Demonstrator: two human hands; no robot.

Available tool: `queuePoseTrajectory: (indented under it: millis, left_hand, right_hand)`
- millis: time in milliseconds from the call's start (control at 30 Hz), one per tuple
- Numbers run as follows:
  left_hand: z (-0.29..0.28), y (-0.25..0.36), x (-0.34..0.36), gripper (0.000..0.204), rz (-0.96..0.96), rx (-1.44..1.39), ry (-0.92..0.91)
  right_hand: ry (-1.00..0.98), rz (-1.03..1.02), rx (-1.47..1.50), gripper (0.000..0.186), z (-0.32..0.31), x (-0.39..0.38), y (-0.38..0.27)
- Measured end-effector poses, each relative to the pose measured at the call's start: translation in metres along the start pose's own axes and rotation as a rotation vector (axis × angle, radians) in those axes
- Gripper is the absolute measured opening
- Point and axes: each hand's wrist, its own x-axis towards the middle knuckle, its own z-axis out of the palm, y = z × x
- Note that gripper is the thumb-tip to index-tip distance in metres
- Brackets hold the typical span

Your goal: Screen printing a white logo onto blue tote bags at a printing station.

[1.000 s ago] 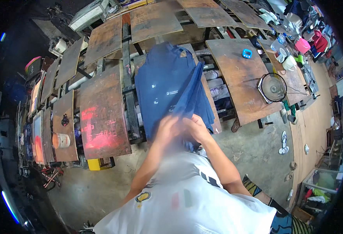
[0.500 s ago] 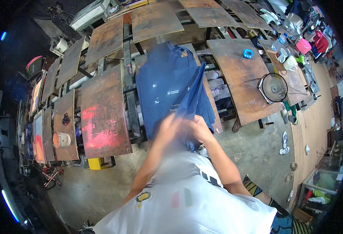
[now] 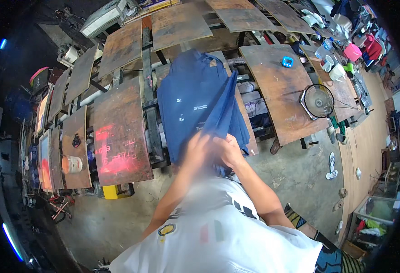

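A navy blue fabric tote bag (image 3: 184,98) with small white print lies on a board in front of me, its handle loop at the far end. More blue fabric shows beneath its right side. The right part of the upper layer is raised in a slanting fold that runs down to my hands. My right hand (image 3: 229,151) is closed on the fabric near the close edge. Beside it, my left hand (image 3: 198,148) is closed at the same fold; a hazy patch in the picture blurs its fingers.
Worn wooden boards on metal frames flank the bag, including a red-stained board (image 3: 120,132) on the left. To the right a round fan (image 3: 318,101) and a small blue timer (image 3: 287,62) rest on boards. An orange-and-white bucket (image 3: 72,164) sits at left. Slippers (image 3: 331,166) lie on the floor.
The fabric fold by my hands has opened wider and lies more to the left. My hands have shifted only slightly, staying at the near edge of the bag.
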Motion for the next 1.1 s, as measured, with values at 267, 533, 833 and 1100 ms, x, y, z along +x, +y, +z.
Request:
queuePoseTrajectory:
  millis: [267, 533, 833, 1100]
  left_hand:
    - [-0.003, 0.011, -0.005, 0.023, -0.009, 0.283, -0.138]
    - [0.001, 0.008, -0.006, 0.025, 0.034, 0.308, -0.119]
    - [-0.005, -0.014, 0.002, 0.027, 0.103, 0.266, -0.052]
    - [-0.009, -0.013, 0.003, 0.026, 0.095, 0.238, -0.037]
  right_hand:
    - [-0.024, 0.111, -0.222, 0.016, 0.008, -0.006, -0.026]
    - [0.009, 0.037, -0.403, 0.014, 0.010, -0.008, -0.026]
    - [0.104, -0.086, -0.371, 0.013, 0.016, -0.007, -0.012]
    - [0.111, -0.054, -0.346, 0.012, 0.013, -0.005, -0.015]
